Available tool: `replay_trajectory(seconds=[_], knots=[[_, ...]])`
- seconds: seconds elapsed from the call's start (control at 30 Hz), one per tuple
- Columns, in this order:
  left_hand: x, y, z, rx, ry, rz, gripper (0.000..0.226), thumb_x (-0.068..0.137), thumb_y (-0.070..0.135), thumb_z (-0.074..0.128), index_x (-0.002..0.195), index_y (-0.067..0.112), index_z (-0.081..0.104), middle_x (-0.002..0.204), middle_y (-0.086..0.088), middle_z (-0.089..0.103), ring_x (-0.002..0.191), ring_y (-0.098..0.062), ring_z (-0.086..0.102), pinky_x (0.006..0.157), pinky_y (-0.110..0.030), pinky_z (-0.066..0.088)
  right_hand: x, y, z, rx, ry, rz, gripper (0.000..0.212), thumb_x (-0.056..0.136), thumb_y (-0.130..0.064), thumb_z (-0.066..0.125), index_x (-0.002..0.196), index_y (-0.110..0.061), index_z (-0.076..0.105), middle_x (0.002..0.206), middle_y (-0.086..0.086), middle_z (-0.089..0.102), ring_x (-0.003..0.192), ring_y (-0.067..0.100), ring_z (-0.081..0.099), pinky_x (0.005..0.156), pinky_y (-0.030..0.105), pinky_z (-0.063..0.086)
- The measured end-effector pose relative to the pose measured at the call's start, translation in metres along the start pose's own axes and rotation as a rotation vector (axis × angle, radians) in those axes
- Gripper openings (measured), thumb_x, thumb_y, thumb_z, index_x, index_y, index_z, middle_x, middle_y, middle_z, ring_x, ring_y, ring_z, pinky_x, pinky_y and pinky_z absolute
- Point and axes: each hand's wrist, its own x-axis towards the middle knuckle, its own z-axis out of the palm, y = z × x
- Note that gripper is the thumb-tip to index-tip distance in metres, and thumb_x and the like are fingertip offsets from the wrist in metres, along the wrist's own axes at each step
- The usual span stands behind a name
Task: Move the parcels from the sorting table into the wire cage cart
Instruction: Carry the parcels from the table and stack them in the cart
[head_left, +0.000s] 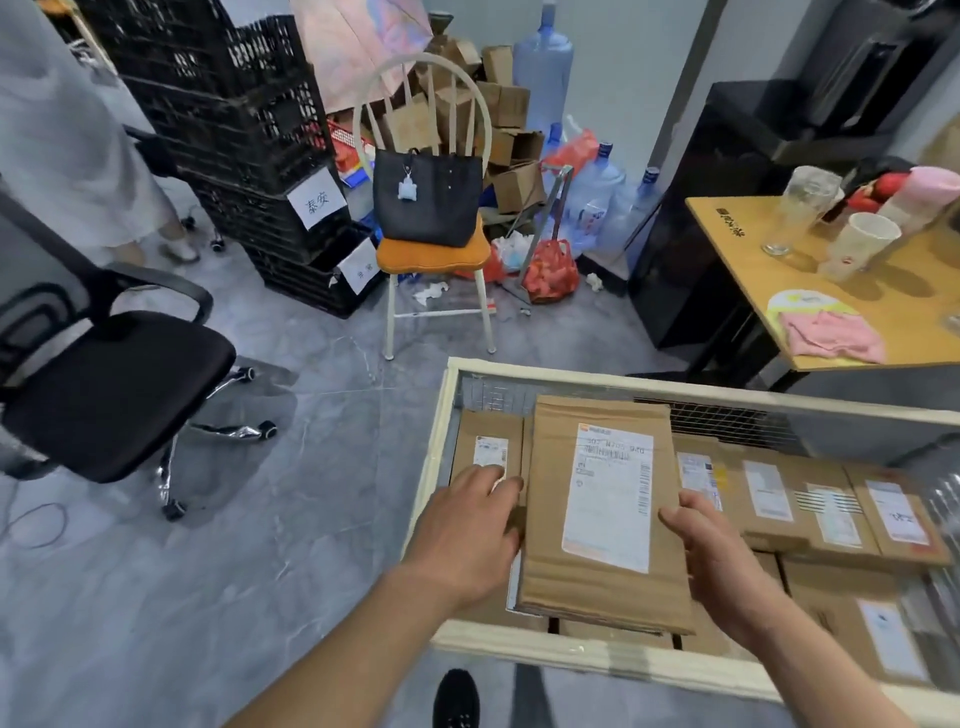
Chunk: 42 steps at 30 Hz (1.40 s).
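An office chair (111, 384) stands at the far left, partly cut off by the frame edge, with stacked black crates (244, 150) behind it and a second person's legs beside them. Further right, a pale wooden chair (431, 208) carries one black bag (427, 200), and loose boxes and several water bottles (544, 67) pile up behind it; their count is hard to make out.

The left hand (470, 525) lies with fingers fairly straight along the left edge of a flat cardboard parcel (597, 514), fingertips reaching over a smaller parcel (491, 452) below. The flat parcel sits between both hands, above the cart (441, 415), whose pale frame and wire mesh wall surround it. The right hand (714, 551) curls its fingers around the parcel's right edge, thumb on top beside the white label (613, 493). Whether the parcel rests on the ones beneath or is held just clear of them cannot be told.

Inside the cart, other parcels lie flat in rows, at least six with labels showing; those under the held parcel are hidden, and the ones at the far right are blurred and cut off. A wooden table (737, 249) at upper right bears one glass (797, 208), one paper cup (860, 244) and a pink cloth (831, 338). One black shoe (456, 699) shows at the bottom edge.
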Motion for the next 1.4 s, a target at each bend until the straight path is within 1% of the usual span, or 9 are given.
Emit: replay_trajectory(seconds=[0.1, 0.17, 0.3, 0.5, 0.77, 1.0, 1.07, 1.23, 1.4], knots=[[0.009, -0.02, 0.011, 0.007, -0.038, -0.007, 0.047, 0.1, 0.029, 0.045, 0.145, 0.02, 0.04, 0.149, 0.0, 0.037, 0.138, -0.021, 0.032, 0.11, -0.04, 0.035, 0.024, 0.016, 0.011, 0.022, -0.027, 0.05, 0.073, 0.062, -0.05, 0.073, 0.126, -0.018, 0.058, 0.117, 0.01, 0.074, 0.101, 0.036, 0.071, 0.082, 0.051, 0.058], [0.017, -0.033, 0.023, 0.012, -0.041, -0.005, 0.045, 0.098, 0.03, 0.047, 0.141, 0.018, 0.045, 0.143, -0.001, 0.042, 0.134, -0.021, 0.036, 0.107, -0.041, 0.038, 0.041, 0.028, 0.016, 0.032, -0.031, 0.092, 0.076, 0.062, -0.051, 0.074, 0.127, -0.017, 0.059, 0.122, 0.013, 0.071, 0.111, 0.042, 0.067, 0.096, 0.064, 0.05], [0.037, -0.059, 0.056, 0.051, -0.088, -0.039, 0.047, 0.098, 0.033, 0.047, 0.143, 0.018, 0.045, 0.148, 0.001, 0.039, 0.138, -0.02, 0.032, 0.107, -0.041, 0.038, 0.078, 0.059, 0.024, 0.016, -0.011, 0.153, 0.066, 0.068, -0.045, 0.071, 0.124, -0.013, 0.058, 0.116, 0.013, 0.073, 0.087, 0.027, 0.071, 0.069, 0.041, 0.053], [0.063, -0.093, 0.112, 0.096, -0.163, -0.104, 0.052, 0.102, 0.038, 0.044, 0.149, 0.018, 0.037, 0.16, -0.003, 0.026, 0.148, -0.022, 0.019, 0.118, -0.044, 0.026, 0.131, 0.114, 0.031, 0.041, 0.018, 0.252, 0.053, 0.07, -0.042, 0.064, 0.118, -0.018, 0.059, 0.091, -0.003, 0.075, 0.068, 0.014, 0.07, 0.055, 0.03, 0.048], [0.08, -0.125, 0.178, 0.082, -0.154, -0.168, 0.055, 0.104, 0.038, 0.041, 0.153, 0.017, 0.032, 0.167, -0.008, 0.011, 0.154, -0.03, -0.002, 0.124, -0.043, 0.003, 0.18, 0.189, 0.046, 0.048, 0.029, 0.374, 0.061, 0.06, -0.05, 0.073, 0.113, -0.023, 0.06, 0.104, 0.006, 0.076, 0.087, 0.028, 0.07, 0.079, 0.047, 0.047], [0.071, -0.127, 0.215, 0.096, -0.143, -0.141, 0.053, 0.099, 0.035, 0.05, 0.148, 0.013, 0.045, 0.165, -0.012, 0.021, 0.154, -0.034, 0.005, 0.12, -0.042, -0.009, 0.207, 0.235, 0.062, 0.002, -0.03, 0.441, 0.028, 0.092, -0.023, 0.067, 0.117, -0.017, 0.056, 0.104, 0.011, 0.074, 0.085, 0.028, 0.067, 0.07, 0.041, 0.051], [0.071, -0.122, 0.221, 0.065, -0.145, -0.13, 0.052, 0.1, 0.03, 0.047, 0.149, 0.013, 0.042, 0.166, -0.011, 0.017, 0.155, -0.032, 0.002, 0.12, -0.04, -0.01, 0.212, 0.244, 0.068, 0.0, -0.036, 0.47, 0.033, 0.087, -0.026, 0.072, 0.116, -0.02, 0.057, 0.107, 0.01, 0.074, 0.088, 0.028, 0.069, 0.069, 0.039, 0.051], [0.079, -0.114, 0.242, -0.063, -0.305, -0.277, 0.064, 0.102, 0.029, 0.043, 0.158, 0.015, 0.015, 0.167, -0.01, -0.005, 0.154, -0.031, -0.003, 0.125, -0.041, 0.005, 0.226, 0.263, 0.08, -0.01, -0.045, 0.535, 0.057, 0.061, -0.037, 0.077, 0.113, -0.022, 0.058, 0.108, 0.009, 0.075, 0.095, 0.034, 0.069, 0.078, 0.045, 0.049], [0.097, -0.126, 0.266, -0.278, -0.405, -0.568, 0.062, 0.092, 0.029, 0.055, 0.147, 0.017, 0.028, 0.147, -0.008, 0.027, 0.129, -0.03, 0.043, 0.105, -0.046, 0.045, 0.243, 0.277, 0.091, 0.031, -0.039, 0.574, 0.046, 0.063, -0.028, 0.073, 0.107, -0.025, 0.059, 0.101, 0.003, 0.076, 0.094, 0.028, 0.068, 0.077, 0.043, 0.051]])
